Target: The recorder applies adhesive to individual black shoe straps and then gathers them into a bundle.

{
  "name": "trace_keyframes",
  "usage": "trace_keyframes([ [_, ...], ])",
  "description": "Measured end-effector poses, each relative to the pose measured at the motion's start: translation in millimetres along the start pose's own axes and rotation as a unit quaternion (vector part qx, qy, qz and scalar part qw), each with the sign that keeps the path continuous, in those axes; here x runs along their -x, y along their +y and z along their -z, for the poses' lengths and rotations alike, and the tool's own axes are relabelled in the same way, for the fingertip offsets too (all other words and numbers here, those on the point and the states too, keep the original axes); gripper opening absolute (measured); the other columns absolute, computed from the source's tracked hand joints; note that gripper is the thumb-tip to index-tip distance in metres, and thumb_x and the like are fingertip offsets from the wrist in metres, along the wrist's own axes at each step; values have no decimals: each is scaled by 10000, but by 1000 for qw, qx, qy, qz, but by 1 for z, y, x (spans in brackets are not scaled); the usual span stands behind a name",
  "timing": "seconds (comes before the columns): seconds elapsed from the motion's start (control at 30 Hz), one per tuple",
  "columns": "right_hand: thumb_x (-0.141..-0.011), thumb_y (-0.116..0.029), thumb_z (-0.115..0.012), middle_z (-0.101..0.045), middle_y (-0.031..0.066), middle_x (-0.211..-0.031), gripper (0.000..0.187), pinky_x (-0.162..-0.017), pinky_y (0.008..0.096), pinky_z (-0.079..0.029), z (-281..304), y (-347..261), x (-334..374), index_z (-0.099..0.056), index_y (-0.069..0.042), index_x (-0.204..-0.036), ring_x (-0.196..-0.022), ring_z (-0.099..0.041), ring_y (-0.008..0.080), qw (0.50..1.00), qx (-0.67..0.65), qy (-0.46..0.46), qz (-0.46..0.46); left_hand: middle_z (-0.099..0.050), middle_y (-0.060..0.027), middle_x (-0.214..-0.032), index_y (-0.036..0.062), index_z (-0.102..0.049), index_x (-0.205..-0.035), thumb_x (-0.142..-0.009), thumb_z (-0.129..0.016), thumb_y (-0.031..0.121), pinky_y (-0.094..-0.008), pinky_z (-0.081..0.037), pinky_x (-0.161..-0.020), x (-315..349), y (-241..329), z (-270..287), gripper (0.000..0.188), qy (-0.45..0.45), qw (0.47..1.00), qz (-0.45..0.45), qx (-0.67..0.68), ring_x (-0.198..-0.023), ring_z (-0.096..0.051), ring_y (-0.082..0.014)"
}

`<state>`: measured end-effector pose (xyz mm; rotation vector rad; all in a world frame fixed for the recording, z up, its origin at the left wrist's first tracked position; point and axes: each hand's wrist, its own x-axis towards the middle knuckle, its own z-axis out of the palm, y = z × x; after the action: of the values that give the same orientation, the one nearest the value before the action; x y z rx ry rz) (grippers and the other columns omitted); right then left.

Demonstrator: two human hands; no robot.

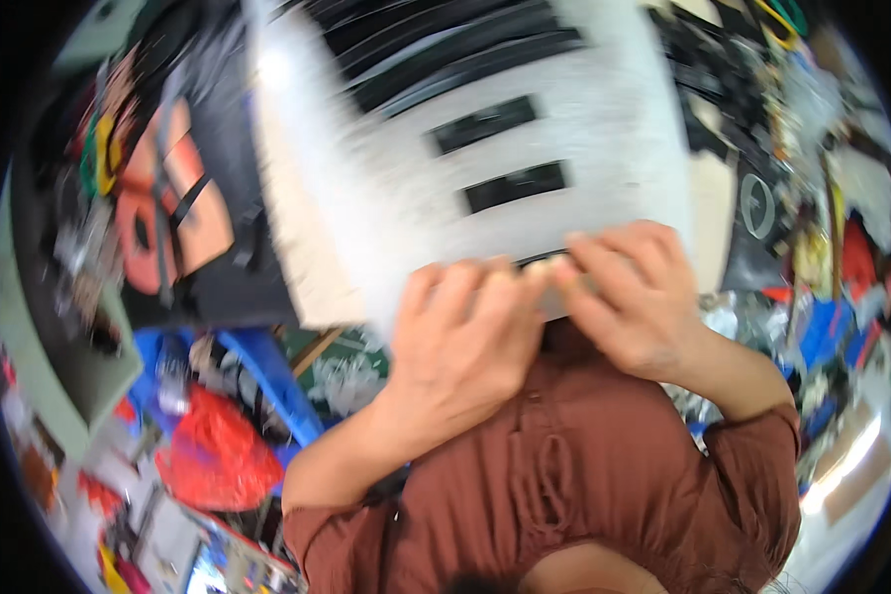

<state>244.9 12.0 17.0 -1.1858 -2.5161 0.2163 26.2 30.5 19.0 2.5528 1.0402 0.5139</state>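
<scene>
My left hand and my right hand meet at the near edge of a white board. Both have their fingers curled, thumbs and fingertips close together, over a small black piece; only a thin dark edge of it shows, the rest being hidden by the fingers. Beyond them, two short black rectangular pieces lie apart on the board, a nearer one and a farther one. Longer black strips lie side by side at the far end. The picture is slightly blurred.
Cream-coloured sheet extends from under the board at left. Orange cut pieces lie on a black surface there. A red plastic bag and a blue container sit below left. Mixed scraps crowd the right side.
</scene>
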Motion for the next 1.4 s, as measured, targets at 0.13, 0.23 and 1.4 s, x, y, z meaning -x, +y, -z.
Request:
trace_keyframes([
  [0.13,-738,-133,-655,-651,133,-1189,380,-811,439,-499,-6,2,2,-695,-15,-1097,-983,-614,274,999,-35,34,-6,-595,-91,-1085,51,-705,-1123,-774,-786,227,-408,-439,-759,-7,-3,6,399,-18,999,-8,-31,-899,-577,-256],
  [0.23,-742,-90,-662,-656,117,-1186,355,-800,420,-495,7,14,-2,-705,-29,-1089,-979,-619,250,994,-108,17,-30,-602,-102,-1098,118,-721,-1149,-696,-836,110,-404,-461,-727,-10,-9,10,467,-37,999,13,5,-873,-570,-284],
  [1.4,-704,38,-832,-750,86,-956,283,-773,322,-545,6,42,18,-772,-40,-969,-857,-688,240,940,-170,198,-221,-712,-97,-937,9,-684,-1003,-693,-837,-30,-358,-525,-701,-19,-42,-8,348,177,976,76,104,-810,-652,-291],
])
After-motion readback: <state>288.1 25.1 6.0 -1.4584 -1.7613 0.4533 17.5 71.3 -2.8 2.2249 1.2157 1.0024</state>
